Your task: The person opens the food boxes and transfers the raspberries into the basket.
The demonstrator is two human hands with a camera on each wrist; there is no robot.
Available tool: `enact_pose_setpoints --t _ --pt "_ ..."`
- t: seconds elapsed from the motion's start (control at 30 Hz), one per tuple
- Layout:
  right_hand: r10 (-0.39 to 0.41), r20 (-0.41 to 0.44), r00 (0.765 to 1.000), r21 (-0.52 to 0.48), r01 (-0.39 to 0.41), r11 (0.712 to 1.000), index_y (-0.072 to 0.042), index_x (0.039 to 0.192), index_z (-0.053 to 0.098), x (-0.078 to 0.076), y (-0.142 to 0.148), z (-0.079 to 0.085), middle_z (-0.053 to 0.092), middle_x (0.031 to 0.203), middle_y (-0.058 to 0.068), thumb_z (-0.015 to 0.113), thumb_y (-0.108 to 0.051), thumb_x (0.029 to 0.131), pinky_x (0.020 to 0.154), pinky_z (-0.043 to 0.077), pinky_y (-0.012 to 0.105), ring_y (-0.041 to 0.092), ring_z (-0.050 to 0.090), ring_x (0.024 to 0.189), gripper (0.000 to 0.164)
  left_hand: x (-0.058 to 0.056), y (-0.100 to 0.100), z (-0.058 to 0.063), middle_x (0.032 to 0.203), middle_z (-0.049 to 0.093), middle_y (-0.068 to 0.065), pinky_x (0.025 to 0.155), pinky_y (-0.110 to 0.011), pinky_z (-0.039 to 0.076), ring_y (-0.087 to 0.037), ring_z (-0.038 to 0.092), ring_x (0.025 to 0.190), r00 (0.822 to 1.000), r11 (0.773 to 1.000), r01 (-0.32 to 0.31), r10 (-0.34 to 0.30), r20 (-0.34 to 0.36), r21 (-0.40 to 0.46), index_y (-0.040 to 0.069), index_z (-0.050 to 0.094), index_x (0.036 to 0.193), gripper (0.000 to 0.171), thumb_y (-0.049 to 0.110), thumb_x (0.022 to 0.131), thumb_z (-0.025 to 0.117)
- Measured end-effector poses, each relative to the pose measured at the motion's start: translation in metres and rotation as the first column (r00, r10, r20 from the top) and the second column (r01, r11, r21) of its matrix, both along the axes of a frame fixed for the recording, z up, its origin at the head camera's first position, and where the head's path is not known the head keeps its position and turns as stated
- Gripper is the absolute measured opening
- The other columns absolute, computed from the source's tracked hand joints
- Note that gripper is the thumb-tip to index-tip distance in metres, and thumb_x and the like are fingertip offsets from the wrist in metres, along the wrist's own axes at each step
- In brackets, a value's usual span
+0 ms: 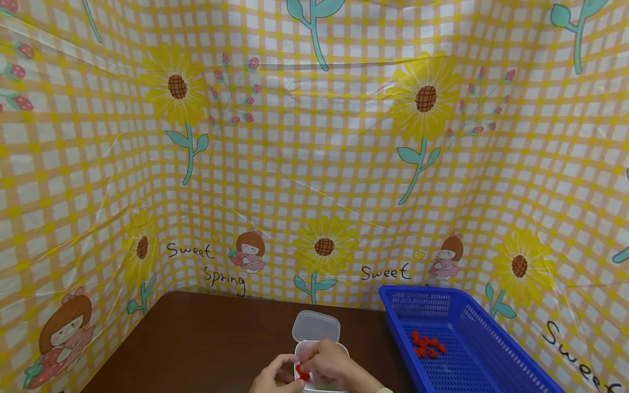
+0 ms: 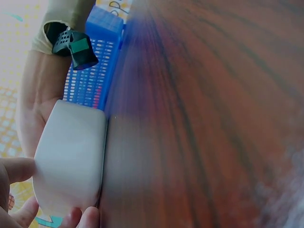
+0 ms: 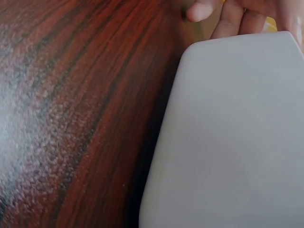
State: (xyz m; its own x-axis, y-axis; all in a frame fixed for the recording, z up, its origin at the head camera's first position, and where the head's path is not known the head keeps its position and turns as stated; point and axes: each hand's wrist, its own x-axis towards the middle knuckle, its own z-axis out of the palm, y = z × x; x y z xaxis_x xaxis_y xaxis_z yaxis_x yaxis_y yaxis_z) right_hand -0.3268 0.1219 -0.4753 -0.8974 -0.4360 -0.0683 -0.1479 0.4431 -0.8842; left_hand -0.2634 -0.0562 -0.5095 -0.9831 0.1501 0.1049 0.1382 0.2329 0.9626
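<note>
A white lidless container (image 1: 306, 345) sits on the dark table at the near edge of the head view. My left hand (image 1: 279, 375) holds its left end, with fingers and thumb spread about the end wall, as the left wrist view also shows. Over the container's inside, my right hand (image 1: 326, 361) has its fingers curled and its fingertips on a small red piece (image 1: 302, 373) near the left wall. The right wrist view is mostly filled by the container's outer wall (image 3: 228, 133); the red piece is hidden there.
Just behind the container lies a translucent lid (image 1: 316, 326). To the right stands a blue slatted basket (image 1: 472, 338) with several small red pieces (image 1: 426, 344) at its left side. A checked, flower-printed cloth (image 1: 314, 164) hangs around the brown table (image 1: 211, 338).
</note>
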Motion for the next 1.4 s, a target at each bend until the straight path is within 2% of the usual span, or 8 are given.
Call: enact_pose_setpoints --t 0.2,0.4,0.53,0.63,0.77,1.2,1.4 --pt "-0.006 -0.073 0.997 0.051 0.01 0.999 0.0 0.077 0.074 -0.001 -0.0031 -0.0025 0.048 0.052 -0.011 0.073 -0.003 0.078 0.04 0.02 0.016 0.0 0.024 0.041 0.003 0.0006 -0.0002 0.0024 0.086 0.066 -0.003 0.07 -0.038 0.054 -0.021 0.067 0.08 1.0 1.0 -0.01 0.01 -0.025 -0.004 0.007 0.06 0.127 0.052 0.029 0.085 0.079" --pt "-0.024 -0.081 0.996 0.071 0.029 0.997 0.0 0.075 0.073 -0.0021 -0.0039 -0.0057 0.047 0.052 -0.011 0.073 -0.002 0.077 0.04 0.022 0.016 0.001 0.025 0.042 0.003 0.0002 0.0001 0.0005 0.086 0.066 -0.003 0.069 -0.038 0.053 -0.02 0.067 0.08 1.0 1.0 -0.007 0.007 -0.024 -0.003 0.007 0.06 0.127 0.051 0.029 0.085 0.078" --pt "-0.037 -0.077 0.996 0.076 0.043 0.996 -0.001 0.073 0.073 -0.0024 -0.0034 -0.0068 0.04 0.047 -0.012 0.074 -0.001 0.077 0.039 0.021 0.016 0.001 0.025 0.041 0.004 0.0 0.001 0.0001 0.086 0.066 -0.004 0.069 -0.038 0.053 -0.021 0.068 0.08 1.0 1.0 -0.006 0.006 -0.023 0.0 0.007 0.059 0.127 0.05 0.027 0.085 0.078" --pt "-0.041 -0.086 0.995 0.08 0.048 0.996 -0.001 0.072 0.073 -0.002 -0.0032 -0.0062 0.039 0.047 -0.012 0.074 -0.002 0.077 0.039 0.021 0.017 0.001 0.024 0.041 0.005 -0.0003 0.0021 0.0003 0.086 0.066 -0.003 0.069 -0.038 0.053 -0.021 0.068 0.08 1.0 1.0 -0.012 0.012 -0.027 -0.006 0.008 0.06 0.127 0.049 0.026 0.085 0.077" --pt "-0.036 -0.109 0.993 0.08 0.045 0.996 0.0 0.07 0.072 -0.0005 -0.0042 -0.0055 0.046 0.051 -0.01 0.075 -0.003 0.076 0.04 0.02 0.017 0.001 0.024 0.042 0.007 -0.0005 0.0022 0.0005 0.085 0.067 -0.003 0.069 -0.038 0.053 -0.021 0.068 0.079 0.999 1.0 -0.021 0.02 -0.032 -0.015 0.009 0.06 0.127 0.048 0.025 0.085 0.077" --pt "-0.055 -0.036 0.998 0.059 0.057 0.997 0.0 0.071 0.072 0.0005 -0.0068 -0.0057 0.05 0.053 -0.009 0.074 -0.003 0.076 0.042 0.021 0.017 0.002 0.025 0.044 0.006 0.0024 0.0005 0.0016 0.085 0.066 -0.002 0.068 -0.037 0.051 -0.019 0.067 0.078 1.0 1.0 -0.026 0.026 -0.018 -0.015 0.009 0.06 0.127 0.049 0.027 0.085 0.077" --pt "-0.052 -0.058 0.997 0.031 0.054 0.998 0.004 0.073 0.071 0.0008 -0.0057 -0.0072 0.038 0.048 -0.012 0.072 0.001 0.075 0.039 0.02 0.017 0.002 0.024 0.041 0.003 0.0023 0.0008 0.0017 0.085 0.067 -0.003 0.069 -0.038 0.052 -0.02 0.067 0.079 1.0 1.0 -0.021 0.02 -0.017 -0.021 0.008 0.06 0.127 0.048 0.026 0.086 0.077"
